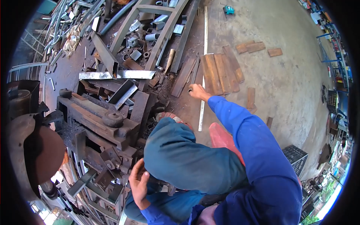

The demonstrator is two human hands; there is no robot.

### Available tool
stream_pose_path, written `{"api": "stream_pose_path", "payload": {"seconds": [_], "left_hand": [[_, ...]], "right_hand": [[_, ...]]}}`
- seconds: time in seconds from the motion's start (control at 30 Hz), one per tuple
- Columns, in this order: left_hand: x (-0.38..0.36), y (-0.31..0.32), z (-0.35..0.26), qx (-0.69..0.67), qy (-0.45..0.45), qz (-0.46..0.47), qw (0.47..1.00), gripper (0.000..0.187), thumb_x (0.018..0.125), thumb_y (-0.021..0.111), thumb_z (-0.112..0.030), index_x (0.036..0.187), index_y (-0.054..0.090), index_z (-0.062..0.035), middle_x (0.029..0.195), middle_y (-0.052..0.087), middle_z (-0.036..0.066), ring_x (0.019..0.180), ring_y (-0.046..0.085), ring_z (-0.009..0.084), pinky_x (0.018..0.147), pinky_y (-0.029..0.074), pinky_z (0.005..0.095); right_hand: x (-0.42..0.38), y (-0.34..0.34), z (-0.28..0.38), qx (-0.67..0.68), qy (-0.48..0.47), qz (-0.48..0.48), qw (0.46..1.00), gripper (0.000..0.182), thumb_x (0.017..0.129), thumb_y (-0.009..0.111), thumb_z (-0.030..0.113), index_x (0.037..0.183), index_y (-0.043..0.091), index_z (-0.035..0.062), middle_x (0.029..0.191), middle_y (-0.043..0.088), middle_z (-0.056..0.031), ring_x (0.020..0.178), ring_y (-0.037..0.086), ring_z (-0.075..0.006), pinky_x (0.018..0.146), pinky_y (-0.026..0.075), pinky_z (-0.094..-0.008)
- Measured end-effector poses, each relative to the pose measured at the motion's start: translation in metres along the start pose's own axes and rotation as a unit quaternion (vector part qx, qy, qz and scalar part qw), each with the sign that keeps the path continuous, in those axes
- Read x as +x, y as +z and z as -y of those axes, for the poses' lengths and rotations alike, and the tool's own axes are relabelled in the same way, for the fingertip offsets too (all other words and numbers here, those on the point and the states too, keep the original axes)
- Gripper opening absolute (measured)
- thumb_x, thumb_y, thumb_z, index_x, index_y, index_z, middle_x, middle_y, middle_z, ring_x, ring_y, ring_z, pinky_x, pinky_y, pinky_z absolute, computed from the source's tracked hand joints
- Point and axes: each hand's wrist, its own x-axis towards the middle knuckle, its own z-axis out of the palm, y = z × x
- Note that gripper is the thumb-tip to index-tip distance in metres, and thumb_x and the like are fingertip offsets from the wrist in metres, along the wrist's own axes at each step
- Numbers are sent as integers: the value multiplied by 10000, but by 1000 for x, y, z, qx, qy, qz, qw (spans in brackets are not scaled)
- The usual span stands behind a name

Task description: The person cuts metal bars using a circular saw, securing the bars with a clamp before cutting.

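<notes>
My right hand (199,92) is reaching forward over the floor, its fingers curled closed. Whatever is inside them is hidden or too small to name. Beside it lie a long pale strip (205,30), a narrow dark strip (195,69) and a rusty brown flat plate (183,77). Just to its right, several brown flat pieces (221,73) rest side by side. My left hand (138,185) is down by my bent knee, thumb apart from the fingers, with nothing visible in it. It is close to the dark metal machine (112,150).
A cut-off machine with a large round disc (47,153) stands at left. Behind it are a rusty steel frame (159,35) and piled metal scrap. Smaller brown pieces (255,47) and a teal tape measure (228,9) lie on the concrete. A black crate (295,157) sits at right.
</notes>
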Motion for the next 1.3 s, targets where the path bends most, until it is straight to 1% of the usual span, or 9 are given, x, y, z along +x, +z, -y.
{"api": "stream_pose_path", "payload": {"seconds": [0.2, 0.47, 0.53, 0.73, 0.8, 0.83, 0.87, 0.93, 1.3], "left_hand": [[7, -9, 6, -1, -44, -21, 999, 639, 903, 738, -168, 1412, 472, 111, 1301, 616, 165, 1194, 605, 224, 1041, 452, 339], [24, -7, 9, 29, -6, -31, 999, 572, 853, 798, -334, 1217, 615, 67, 1091, 683, 47, 987, 611, 120, 912, 463, 276], [29, 6, -9, 76, 18, -23, 997, 399, 962, 684, -117, 1339, 613, -8, 1123, 700, 89, 912, 634, 143, 813, 508, 259], [15, -10, 9, -37, -24, -2, 999, 603, 908, 759, -171, 1388, 508, 95, 1240, 648, 143, 1138, 611, 193, 1011, 458, 318], [8, -7, 8, -37, -5, -7, 999, 571, 916, 736, -127, 1392, 508, 91, 1234, 652, 140, 1129, 612, 191, 1007, 459, 317], [6, -4, 5, -27, -7, -17, 999, 535, 908, 743, -153, 1346, 539, 77, 1188, 658, 99, 1083, 608, 166, 984, 450, 297], [3, -2, 1, -17, -9, -27, 999, 501, 901, 750, -179, 1301, 570, 63, 1142, 664, 58, 1038, 605, 141, 961, 442, 278], [-5, -5, 0, -11, 14, 1, 1000, 569, 921, 723, -131, 1398, 507, 90, 1241, 651, 148, 1132, 617, 198, 1015, 455, 322], [-50, 3, -10, 24, 147, 1, 989, 453, 977, 606, -55, 1407, 518, 58, 1273, 638, 137, 1145, 618, 193, 995, 474, 310]], "right_hand": [[80, 44, 71, 132, 210, -151, 957, 943, 818, 779, 275, 1565, 216, 158, 1396, 427, -339, 1233, 536, -515, 1026, 485, -540], [90, 54, 104, 111, 300, -289, 902, 1100, 706, 890, 152, 1554, 189, 102, 1258, 385, -214, 1180, 545, -445, 913, 565, -470], [85, 42, 104, 134, 305, -276, 902, 1108, 706, 886, 171, 1555, 178, 99, 1270, 410, -224, 1199, 535, -447, 931, 555, -489], [82, 31, 90, 191, 379, -249, 871, 1071, 699, 821, 219, 1537, 171, 74, 1311, 540, -286, 1223, 566, -429, 974, 523, -516], [68, 12, 77, 296, 372, -251, 843, 668, 669, 741, 148, 1286, 532, 3, 1094, 648, -248, 1082, 657, -390, 911, 549, -483], [40, -15, 68, 380, 300, -116, 867, 287, 586, 652, 136, 837, 625, -1, 732, 629, -162, 664, 659, -315, 575, 539, -454], [39, -13, 55, 382, 295, -126, 866, 287, 586, 652, 136, 837, 625, -1, 732, 629, -162, 664, 659, -315, 575, 539, -454], [50, 4, 16, 630, 248, -43, 734, 150, 561, 606, 125, 585, 476, 53, 577, 499, -97, 499, 512, -261, 477, 451, -408], [-161, -154, 236, 902, -188, 65, 383, 317, 847, 509, 90, 1154, 497, 13, 893, 629, -126, 766, 641, -276, 791, 561, -446]]}}
